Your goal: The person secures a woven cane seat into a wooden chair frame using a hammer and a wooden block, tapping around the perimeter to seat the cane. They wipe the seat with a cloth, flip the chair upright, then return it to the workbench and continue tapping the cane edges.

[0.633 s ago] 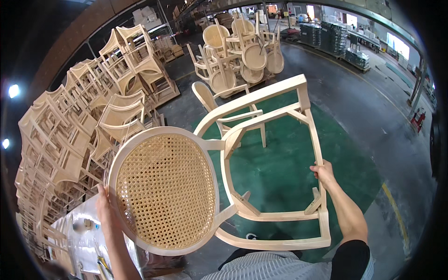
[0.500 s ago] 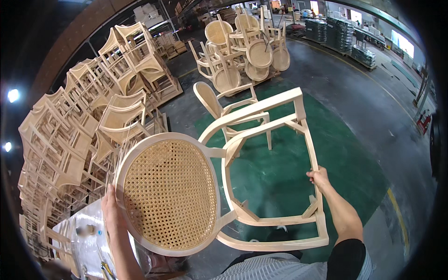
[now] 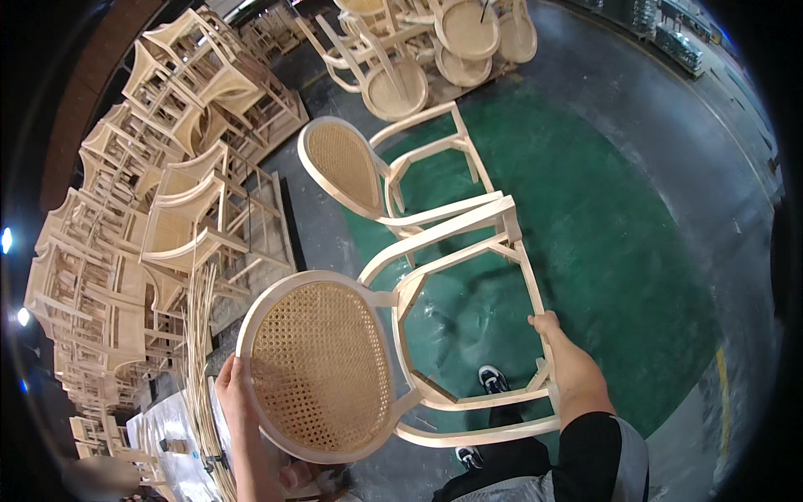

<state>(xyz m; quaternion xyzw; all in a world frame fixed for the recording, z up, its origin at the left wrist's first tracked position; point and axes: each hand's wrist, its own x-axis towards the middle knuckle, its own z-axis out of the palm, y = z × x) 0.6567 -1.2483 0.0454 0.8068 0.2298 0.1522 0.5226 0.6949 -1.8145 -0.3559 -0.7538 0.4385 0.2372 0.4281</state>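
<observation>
Between my hands is a pale wooden armchair frame (image 3: 404, 335) with an oval woven cane back (image 3: 322, 364) and an open seat. My left hand (image 3: 236, 391) grips the outer rim of the oval back, its fingers partly hidden behind the rim. At the other end, my right hand (image 3: 548, 326) is closed around the front rail of the seat frame. Just beyond stands a second chair (image 3: 343, 163) of the same kind, on the green floor; its near arm looks very close to the held frame, and I cannot tell if they touch.
Stacked wooden chair frames (image 3: 117, 276) fill the left side. More oval-backed chairs (image 3: 397, 84) are piled at the far middle. A bundle of cane strands (image 3: 201, 376) lies over a plastic-covered table (image 3: 155, 427) at lower left. My shoes (image 3: 493, 379) show below the held chair.
The view has tilted down and come forward. The held chair now appears nearer to the second chair, and more of my legs and shoes shows. Both hands keep their hold.
</observation>
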